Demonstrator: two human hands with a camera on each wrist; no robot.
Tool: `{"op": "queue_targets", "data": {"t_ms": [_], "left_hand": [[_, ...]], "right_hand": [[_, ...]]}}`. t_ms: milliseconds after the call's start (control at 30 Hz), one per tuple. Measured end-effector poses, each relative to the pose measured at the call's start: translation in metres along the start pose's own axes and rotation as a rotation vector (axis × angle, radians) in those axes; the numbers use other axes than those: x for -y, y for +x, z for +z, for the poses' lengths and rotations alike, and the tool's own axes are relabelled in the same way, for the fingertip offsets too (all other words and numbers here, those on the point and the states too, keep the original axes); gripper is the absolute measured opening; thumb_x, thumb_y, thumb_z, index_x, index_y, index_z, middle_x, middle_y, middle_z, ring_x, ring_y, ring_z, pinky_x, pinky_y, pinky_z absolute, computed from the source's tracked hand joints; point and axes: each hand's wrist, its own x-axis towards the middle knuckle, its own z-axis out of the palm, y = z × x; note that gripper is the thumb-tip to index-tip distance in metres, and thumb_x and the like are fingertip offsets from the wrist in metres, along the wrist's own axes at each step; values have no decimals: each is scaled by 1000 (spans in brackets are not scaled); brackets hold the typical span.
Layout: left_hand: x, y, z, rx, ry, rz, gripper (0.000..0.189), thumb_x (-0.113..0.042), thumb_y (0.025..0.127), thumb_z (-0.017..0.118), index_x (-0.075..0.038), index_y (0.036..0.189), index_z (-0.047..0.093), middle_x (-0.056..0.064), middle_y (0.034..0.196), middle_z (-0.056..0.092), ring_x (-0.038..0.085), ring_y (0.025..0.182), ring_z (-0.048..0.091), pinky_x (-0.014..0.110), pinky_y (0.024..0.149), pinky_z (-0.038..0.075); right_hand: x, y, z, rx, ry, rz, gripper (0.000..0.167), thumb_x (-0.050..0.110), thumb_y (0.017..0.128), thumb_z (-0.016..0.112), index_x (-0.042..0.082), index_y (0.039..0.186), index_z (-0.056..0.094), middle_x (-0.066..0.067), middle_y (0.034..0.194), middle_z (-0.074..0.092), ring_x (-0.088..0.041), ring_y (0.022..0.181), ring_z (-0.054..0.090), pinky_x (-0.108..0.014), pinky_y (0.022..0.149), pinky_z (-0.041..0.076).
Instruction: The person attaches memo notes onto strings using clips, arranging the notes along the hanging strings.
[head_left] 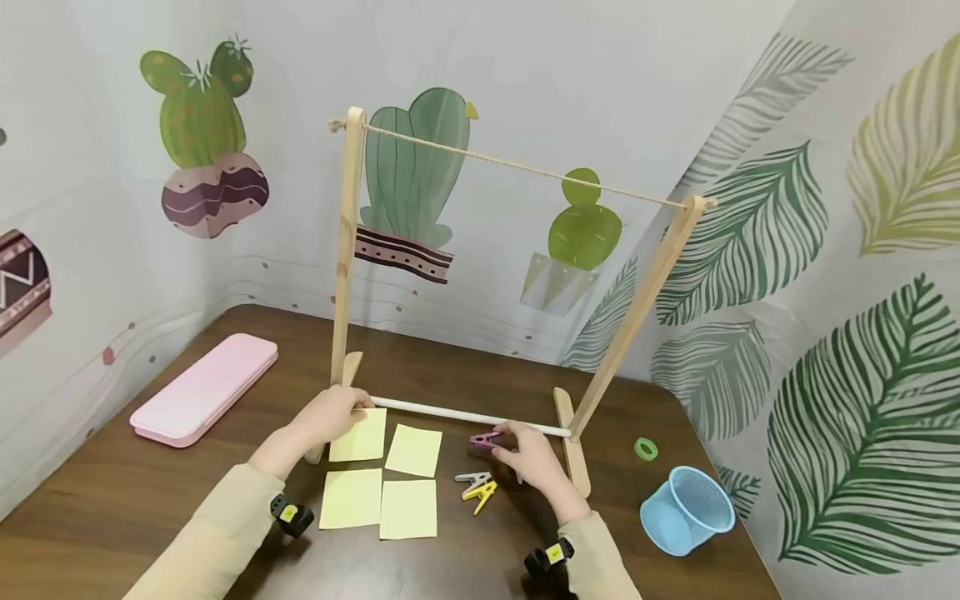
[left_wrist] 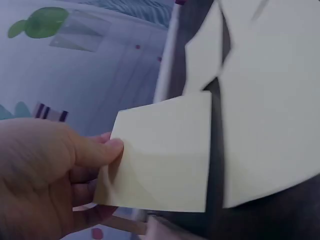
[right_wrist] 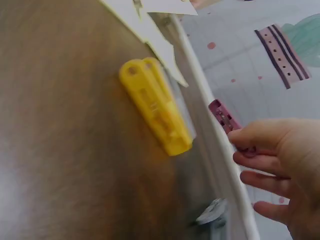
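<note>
The left hand [head_left: 330, 415] pinches the yellow note [head_left: 360, 435] along one margin, thumb on its face and fingers behind, between the middle of the tabletop [head_left: 75, 533] and its rear left corner. The right hand [head_left: 528, 457] pinches the purple clip [head_left: 486, 439] between thumb and fingers, right of the middle and toward the rear edge. The note is probably light, thin and easily creased; grasp it by a margin, using low pressure. The clip is likely light, stiff and sprung; grasp it at the handle ends. The yellow clip [head_left: 482, 495] and grey clip [head_left: 472, 478] lie nearer the front edge.
</note>
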Motion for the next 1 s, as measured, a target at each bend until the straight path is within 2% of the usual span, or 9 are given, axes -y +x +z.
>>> {"op": "queue_targets", "data": {"t_ms": [167, 333, 467, 700, 833, 1000], "left_hand": [[-8, 2, -22, -53, -97, 32, 10, -7, 91, 66, -5, 98, 73, 7, 89, 74, 24, 84, 69, 41, 73, 55], [-25, 4, -52, -158, -144, 78, 12, -10, 92, 66, -5, 99, 74, 7, 89, 76, 20, 80, 70, 38, 70, 56], [-42, 7, -79, -269, -169, 109, 14, -12, 92, 67, -4, 101, 75, 6, 87, 75, 14, 74, 67, 30, 65, 52], [-68, 18, -118, -482, -221, 156, 16, -10, 90, 70, -3, 103, 75, 14, 91, 75, 14, 70, 66, 18, 61, 47], [-84, 30, -138, -589, -287, 162, 17, -10, 89, 70, -1, 102, 75, 17, 91, 75, 0, 66, 61, 11, 58, 43], [-101, 44, -159, -723, -406, 184, 20, -9, 89, 70, 4, 104, 74, 22, 93, 74, -18, 65, 56, 5, 59, 45]], "right_hand": [[14, 9, -15, -104, 131, -1, 26, 13, 84, 75, 7, 108, 69, -9, 106, 71, -29, 103, 66, -47, 89, 51], [36, 27, -37, -190, 216, -59, 29, 12, 85, 74, 5, 112, 68, -9, 105, 69, -31, 100, 64, -47, 86, 49], [62, 47, -59, -232, 253, -135, 32, 13, 87, 72, 2, 117, 66, -11, 104, 68, -29, 98, 62, -43, 84, 49], [113, 85, -105, -276, 293, -331, 40, 10, 90, 69, -3, 127, 59, -18, 104, 66, -30, 96, 64, -42, 88, 55], [149, 102, -137, -348, 287, -416, 43, 7, 87, 72, -6, 126, 57, -19, 101, 67, -29, 92, 67, -36, 88, 55], [193, 121, -171, -421, 271, -538, 38, 6, 85, 74, -8, 117, 60, -19, 104, 66, -29, 94, 66, -28, 88, 54]]}}
